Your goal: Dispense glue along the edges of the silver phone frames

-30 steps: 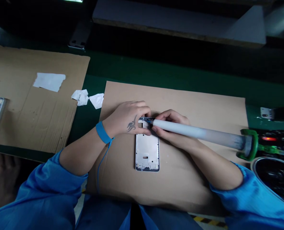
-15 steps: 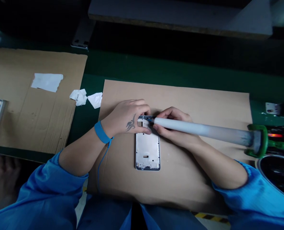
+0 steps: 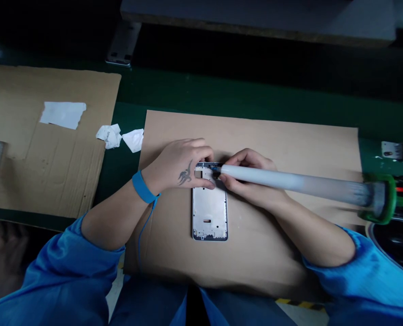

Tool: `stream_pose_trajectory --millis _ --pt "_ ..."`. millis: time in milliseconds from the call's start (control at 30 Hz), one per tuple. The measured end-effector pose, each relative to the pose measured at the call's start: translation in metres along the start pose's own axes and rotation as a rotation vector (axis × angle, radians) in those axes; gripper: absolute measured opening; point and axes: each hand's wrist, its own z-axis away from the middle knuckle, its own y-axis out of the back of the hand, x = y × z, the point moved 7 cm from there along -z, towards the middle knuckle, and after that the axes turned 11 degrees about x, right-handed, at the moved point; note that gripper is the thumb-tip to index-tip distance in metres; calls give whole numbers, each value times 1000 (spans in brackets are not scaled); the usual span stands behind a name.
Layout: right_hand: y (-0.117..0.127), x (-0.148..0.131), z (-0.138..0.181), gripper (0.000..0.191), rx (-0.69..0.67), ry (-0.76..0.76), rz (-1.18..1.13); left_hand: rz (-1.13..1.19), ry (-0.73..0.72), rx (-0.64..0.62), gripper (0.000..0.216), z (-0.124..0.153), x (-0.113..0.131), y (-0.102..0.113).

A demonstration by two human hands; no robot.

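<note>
Frame [image 3: 210, 209] flat on the cardboard [image 3: 256, 253], syringe tip at its top edge.

Nearest, the frame's lower part lies bare. At its top the left hand [image 3: 181, 168] pins it, grip pressing the corner; the right hand [image 3: 247, 174] has its grip closed round the syringe [image 3: 290, 181], nozzle touching the top edge. Any bead laid is too small to see. Farther left, paper scraps [image 3: 120, 136] lie on the green surface [image 3: 222, 97].

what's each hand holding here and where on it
The right hand grips a long white dispensing syringe near its tip end. The left hand pinches the top end of a phone frame lying flat on cardboard.
</note>
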Motion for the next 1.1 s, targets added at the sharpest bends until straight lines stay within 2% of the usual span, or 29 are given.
stream_pose_trajectory --millis 600,1100 --pt "1 6 2 36 33 -41 -11 -16 -13 6 58 0 2 0" --pt "2 4 0 26 69 -24 5 -15 -43 24 58 -1 1 0"
